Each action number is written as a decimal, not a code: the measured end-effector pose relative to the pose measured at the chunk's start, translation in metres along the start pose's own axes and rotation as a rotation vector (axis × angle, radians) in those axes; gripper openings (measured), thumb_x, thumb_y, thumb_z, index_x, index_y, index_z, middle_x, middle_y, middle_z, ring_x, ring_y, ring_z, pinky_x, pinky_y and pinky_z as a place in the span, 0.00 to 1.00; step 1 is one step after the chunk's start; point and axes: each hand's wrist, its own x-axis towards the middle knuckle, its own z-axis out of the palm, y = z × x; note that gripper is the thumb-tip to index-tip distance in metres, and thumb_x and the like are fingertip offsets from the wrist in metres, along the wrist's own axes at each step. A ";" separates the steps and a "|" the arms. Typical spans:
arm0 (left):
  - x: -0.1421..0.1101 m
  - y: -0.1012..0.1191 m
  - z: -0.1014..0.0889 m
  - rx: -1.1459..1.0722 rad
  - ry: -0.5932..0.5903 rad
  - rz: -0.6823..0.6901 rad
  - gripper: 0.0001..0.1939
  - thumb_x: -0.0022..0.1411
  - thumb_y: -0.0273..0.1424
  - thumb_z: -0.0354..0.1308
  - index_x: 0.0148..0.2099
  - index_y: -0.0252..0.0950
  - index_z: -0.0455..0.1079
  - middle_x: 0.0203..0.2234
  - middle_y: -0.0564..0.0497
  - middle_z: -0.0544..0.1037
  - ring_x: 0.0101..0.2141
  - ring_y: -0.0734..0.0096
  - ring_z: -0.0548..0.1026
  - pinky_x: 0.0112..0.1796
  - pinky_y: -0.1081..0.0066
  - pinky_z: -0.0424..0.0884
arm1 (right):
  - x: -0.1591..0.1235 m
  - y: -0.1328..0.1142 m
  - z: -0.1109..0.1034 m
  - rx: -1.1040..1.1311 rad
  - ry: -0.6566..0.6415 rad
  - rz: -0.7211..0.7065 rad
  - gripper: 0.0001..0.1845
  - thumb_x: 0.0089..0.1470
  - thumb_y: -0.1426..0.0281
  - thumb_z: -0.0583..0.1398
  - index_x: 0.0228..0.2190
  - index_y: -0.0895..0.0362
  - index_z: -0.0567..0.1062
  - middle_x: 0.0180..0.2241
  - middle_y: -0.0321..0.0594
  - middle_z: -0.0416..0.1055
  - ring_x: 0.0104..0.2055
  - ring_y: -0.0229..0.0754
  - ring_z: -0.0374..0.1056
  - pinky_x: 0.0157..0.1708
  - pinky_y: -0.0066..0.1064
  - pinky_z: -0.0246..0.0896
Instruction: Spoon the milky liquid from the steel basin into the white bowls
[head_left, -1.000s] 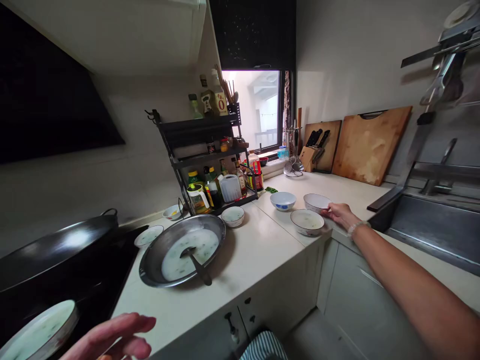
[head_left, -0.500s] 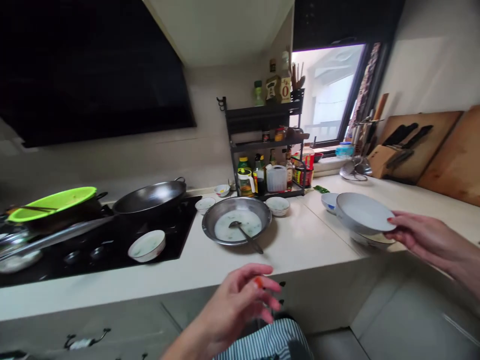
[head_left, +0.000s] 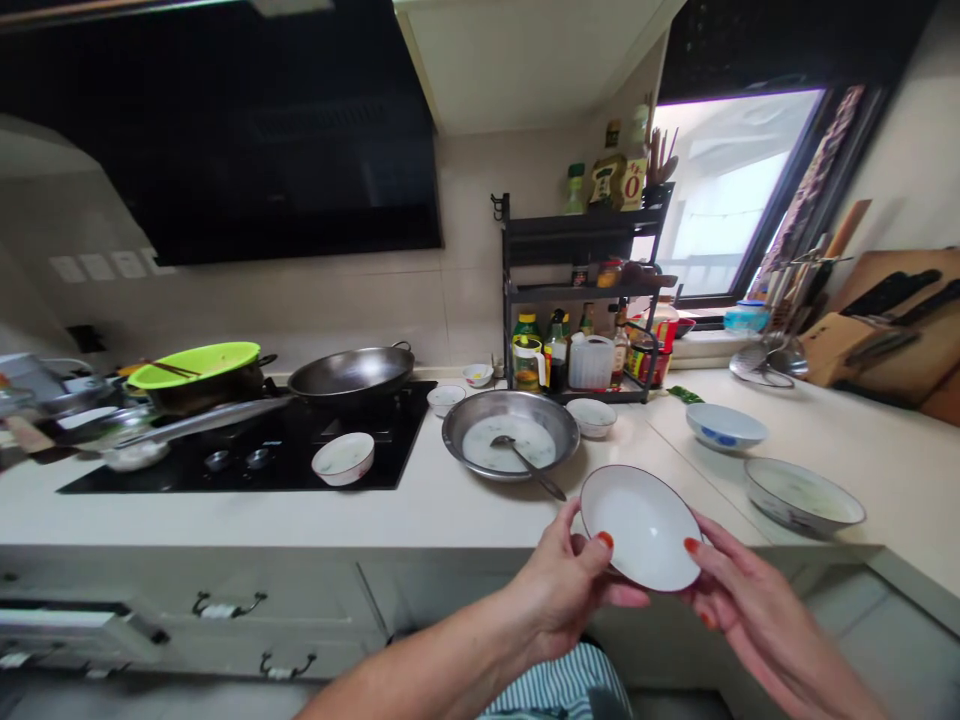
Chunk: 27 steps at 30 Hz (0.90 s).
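A white bowl [head_left: 641, 525] with a thin dark rim is tilted toward me in front of the counter edge, and its inside looks bare. My left hand [head_left: 574, 580] grips its left side, thumb over the rim. On the right side my right hand [head_left: 731, 585] grips it the same way. Just behind stands a wide steel basin [head_left: 457, 450] of milky liquid with green bits, a metal spoon [head_left: 529, 467] resting in it, handle over the rim. Small bowls of similar liquid flank the basin: one on the left [head_left: 445, 400], one on the right [head_left: 592, 417].
Another filled bowl [head_left: 343, 460] sits on the black stove's edge, before a wok [head_left: 352, 372]. A lime-green colander [head_left: 195, 365] rests on a pot. On the right are a blue-patterned bowl [head_left: 726, 430] and a larger filled bowl [head_left: 804, 497]. A black spice rack [head_left: 581, 294] stands behind.
My right hand has brought the white bowl leftward and nearer, off the right side of the counter. My left hand, empty before, now holds it too. The view has shifted left.
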 end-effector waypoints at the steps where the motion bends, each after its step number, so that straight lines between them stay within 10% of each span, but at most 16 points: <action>1: 0.001 -0.001 0.001 0.003 0.010 0.015 0.45 0.52 0.37 0.71 0.67 0.39 0.53 0.45 0.43 0.73 0.34 0.69 0.78 0.34 0.69 0.75 | -0.002 0.003 0.001 0.016 -0.011 -0.009 0.32 0.29 0.63 0.73 0.42 0.51 0.78 0.27 0.39 0.73 0.19 0.38 0.64 0.10 0.26 0.60; 7: 0.005 0.019 -0.006 0.312 -0.097 0.051 0.43 0.58 0.43 0.65 0.68 0.31 0.52 0.38 0.44 0.73 0.30 0.68 0.77 0.35 0.65 0.76 | 0.006 0.004 0.003 0.107 -0.007 0.000 0.24 0.37 0.60 0.70 0.39 0.51 0.74 0.25 0.36 0.70 0.17 0.36 0.62 0.08 0.23 0.53; 12: 0.017 0.058 -0.040 1.382 0.062 0.521 0.32 0.57 0.28 0.65 0.63 0.38 0.64 0.50 0.39 0.69 0.44 0.58 0.74 0.51 0.53 0.70 | 0.047 0.008 0.014 0.199 0.086 -0.014 0.18 0.38 0.62 0.67 0.31 0.54 0.67 0.21 0.34 0.67 0.16 0.32 0.60 0.09 0.18 0.48; 16: 0.040 0.067 -0.061 1.946 0.076 0.499 0.37 0.54 0.27 0.67 0.65 0.41 0.63 0.57 0.36 0.63 0.52 0.48 0.68 0.52 0.50 0.67 | 0.089 0.027 0.019 0.233 0.209 -0.123 0.20 0.38 0.61 0.65 0.32 0.54 0.65 0.18 0.30 0.65 0.14 0.33 0.60 0.10 0.18 0.47; 23: 0.065 0.080 -0.072 2.080 0.071 0.482 0.15 0.69 0.32 0.48 0.44 0.37 0.77 0.41 0.44 0.71 0.42 0.62 0.71 0.42 0.67 0.68 | 0.131 0.048 0.024 0.218 0.225 -0.235 0.24 0.37 0.58 0.66 0.36 0.55 0.67 0.19 0.27 0.66 0.14 0.32 0.60 0.10 0.19 0.48; 27: 0.074 0.119 -0.079 1.941 0.374 0.616 0.17 0.71 0.31 0.45 0.41 0.32 0.76 0.38 0.42 0.75 0.35 0.66 0.74 0.40 0.69 0.68 | 0.139 0.051 0.025 0.229 0.219 -0.251 0.26 0.37 0.58 0.67 0.38 0.55 0.68 0.19 0.27 0.64 0.14 0.33 0.61 0.10 0.20 0.48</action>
